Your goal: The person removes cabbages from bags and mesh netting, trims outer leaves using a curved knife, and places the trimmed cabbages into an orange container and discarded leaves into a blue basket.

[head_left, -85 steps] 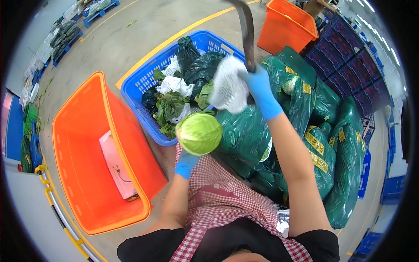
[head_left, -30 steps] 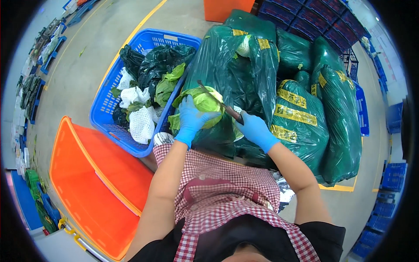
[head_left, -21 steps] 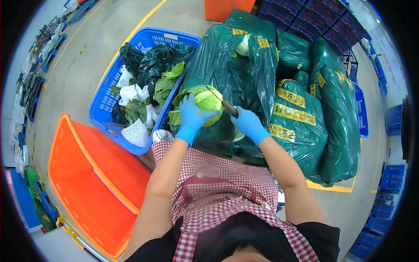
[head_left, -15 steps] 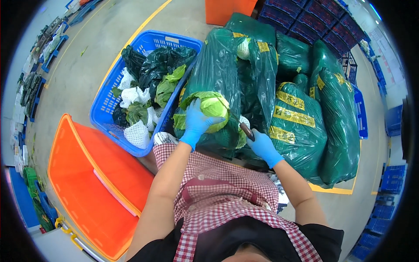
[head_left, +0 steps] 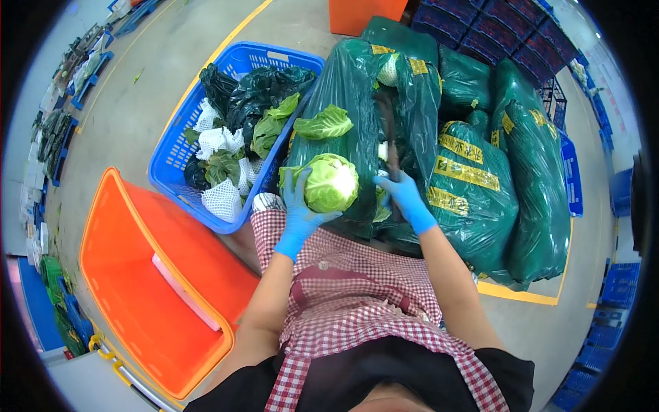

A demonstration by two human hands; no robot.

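Observation:
My left hand, in a blue glove, grips a pale green cabbage from its left and near side; the white cut stem end faces right. Just beyond the cabbage a loose leaf rests on a dark green plastic bag. To the right, my right hand, also gloved, is closed around a knife. Its blade points away from me and is smeared by motion, apart from the cabbage. Between the bags near the knife, more cabbage and white foam netting show in part.
A blue crate at left holds leaves, white foam nets and dark plastic. An orange bin stands near left. Full green bags with yellow tape lie at right. Dark stacked crates and another orange container are at the back.
A leaf has come off the cabbage and lies beyond it. The cabbage has turned, showing its pale stem end. The knife has swung to point away from me.

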